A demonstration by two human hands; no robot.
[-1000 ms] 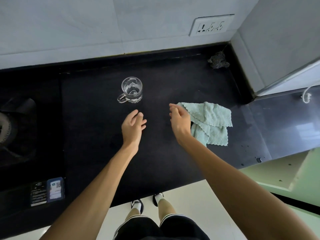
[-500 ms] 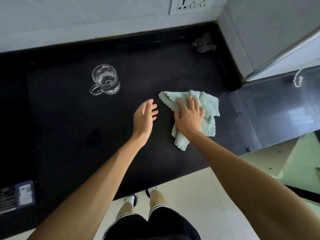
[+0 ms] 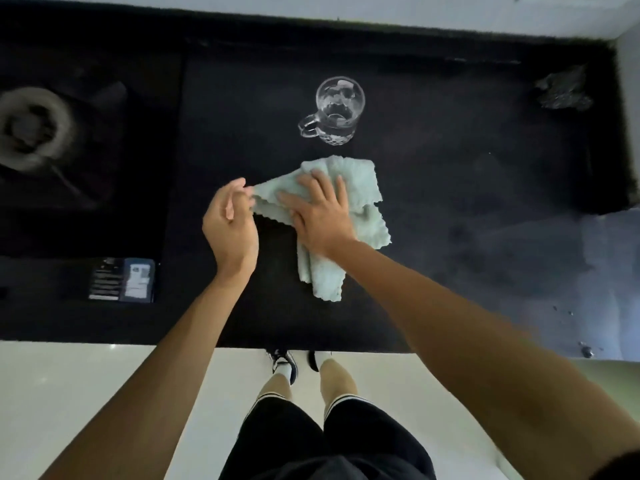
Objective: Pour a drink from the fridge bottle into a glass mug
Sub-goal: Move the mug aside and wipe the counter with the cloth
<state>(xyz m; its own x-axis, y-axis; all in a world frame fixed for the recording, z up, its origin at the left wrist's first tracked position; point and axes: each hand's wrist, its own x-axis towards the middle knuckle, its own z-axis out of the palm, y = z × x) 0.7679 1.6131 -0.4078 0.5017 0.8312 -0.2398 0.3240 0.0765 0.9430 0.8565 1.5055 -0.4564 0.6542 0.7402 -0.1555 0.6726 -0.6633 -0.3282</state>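
A clear glass mug (image 3: 337, 110) stands upright on the black countertop (image 3: 450, 174), handle to the left, and looks empty. Just in front of it lies a crumpled pale green cloth (image 3: 360, 188). My right hand (image 3: 320, 213) lies flat on the cloth with fingers spread, pressing it onto the counter. My left hand (image 3: 230, 223) pinches the cloth's left corner between thumb and fingers. No bottle is in view.
A gas stove burner (image 3: 31, 129) sits at the far left, with a label sticker (image 3: 121, 280) at the stove's front. A dark scrubber (image 3: 562, 91) lies in the back right corner. The counter's front edge runs above my feet.
The cloth has slid left to sit just in front of the mug, under my right hand. My left hand has closed on its left corner. The view has shifted left, showing the stove.
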